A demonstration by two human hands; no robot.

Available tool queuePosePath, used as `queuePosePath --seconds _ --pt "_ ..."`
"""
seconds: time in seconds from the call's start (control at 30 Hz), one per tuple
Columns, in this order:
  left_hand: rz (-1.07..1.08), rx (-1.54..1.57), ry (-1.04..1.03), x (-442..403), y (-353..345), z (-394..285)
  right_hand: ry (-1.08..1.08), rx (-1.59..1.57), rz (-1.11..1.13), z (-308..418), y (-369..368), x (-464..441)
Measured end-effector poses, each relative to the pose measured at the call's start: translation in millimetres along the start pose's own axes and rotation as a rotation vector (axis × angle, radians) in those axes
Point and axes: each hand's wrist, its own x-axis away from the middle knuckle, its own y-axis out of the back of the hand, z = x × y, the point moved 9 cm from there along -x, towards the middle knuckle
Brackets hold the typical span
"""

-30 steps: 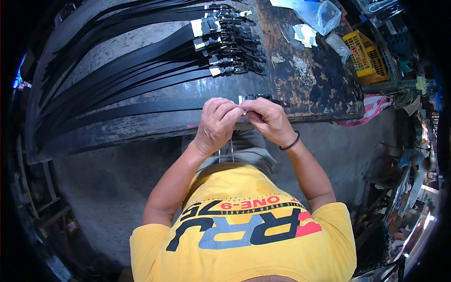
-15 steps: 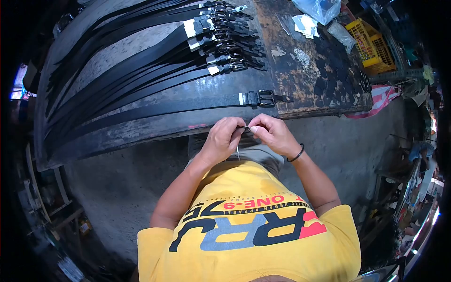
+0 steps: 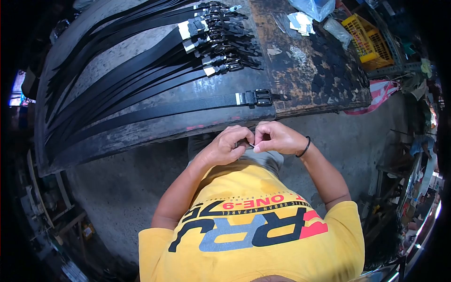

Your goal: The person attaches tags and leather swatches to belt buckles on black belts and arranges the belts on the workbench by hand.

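Note:
My left hand (image 3: 231,144) and my right hand (image 3: 277,138) meet in front of my waist, just off the table's near edge. The fingertips of both pinch something small and thin, too small to name. Beyond them a single black belt (image 3: 188,105) lies along the front of the table, its dark buckle (image 3: 263,97) to the right and a white tag (image 3: 240,98) beside the buckle. Farther back, a row of black belts (image 3: 155,51) lies fanned out, with white tags and dark buckles gathered at their right ends.
The dark table (image 3: 141,129) has a worn, peeling right part. White paper pieces (image 3: 301,23), plastic bags (image 3: 337,33) and a small pale chain-like heap (image 3: 298,54) lie on it. A yellow crate (image 3: 367,41) and a red-and-white striped cloth (image 3: 381,94) are at the right.
Both hands have drawn back from the belt on the table towards my waist, still pinching the small item. The belt's tag and buckle now show in full.

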Motion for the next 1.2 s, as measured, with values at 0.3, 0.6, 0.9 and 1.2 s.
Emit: queuePosePath --seconds 0.3,0.6,0.9,1.2 --pt "0.040 1.000 0.321 6.5 -19.2 30.5 -0.177 -0.459 0.053 6.5 -8.9 2.3" --pt "-0.174 1.050 0.468 4.9 -26.3 49.2 0.058 0.127 -0.354 37.6 17.4 9.3" --pt "-0.061 0.794 0.495 14.3 -0.3 31.2 0.195 0.287 -0.394 47.3 13.3 4.6" --pt "-0.256 -0.154 0.121 -36.8 63.4 34.3 0.326 0.908 -0.495 15.5 70.0 -30.9"
